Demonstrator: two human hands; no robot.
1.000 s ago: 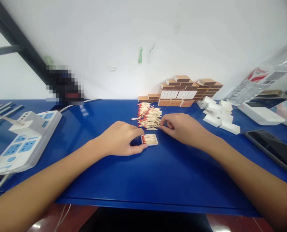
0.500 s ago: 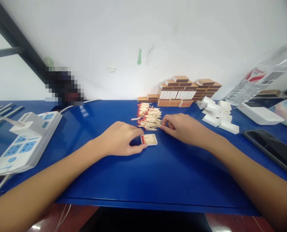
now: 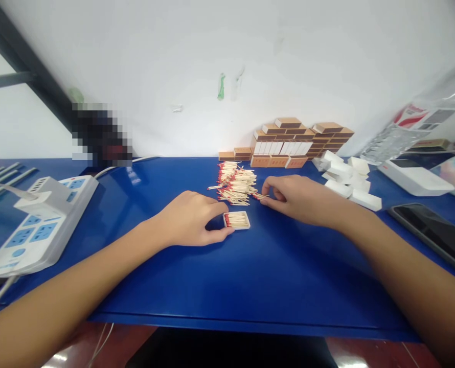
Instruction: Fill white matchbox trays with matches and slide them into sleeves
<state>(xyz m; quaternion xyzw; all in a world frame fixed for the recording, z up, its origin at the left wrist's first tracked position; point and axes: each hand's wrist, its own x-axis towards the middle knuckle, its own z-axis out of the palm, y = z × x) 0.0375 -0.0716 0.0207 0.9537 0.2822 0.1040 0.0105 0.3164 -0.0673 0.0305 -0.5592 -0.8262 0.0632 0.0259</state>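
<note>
Thumb and fingers of my left hand (image 3: 195,220) grip the left end of a small white matchbox tray (image 3: 248,219), which lies on the blue table. Red-headed matches (image 3: 237,220) lie side by side in it. My right hand (image 3: 291,197) pinches a few matches (image 3: 260,196) between thumb and fingertips, their red heads pointing left, just right of a loose heap of matches (image 3: 237,184). The heap lies behind the tray. How many matches my right fingers hold, I cannot tell.
Stacked matchboxes (image 3: 285,138) stand against the wall, with white empty trays (image 3: 346,179) piled to their right. A phone (image 3: 434,230), a white device (image 3: 415,178) and a plastic bottle (image 3: 407,125) are at the right. At the left lies a power strip (image 3: 39,230) with cables.
My right hand has moved slightly right, away from the heap, and a few matches now show in its fingertips. My left hand stays on the tray.
</note>
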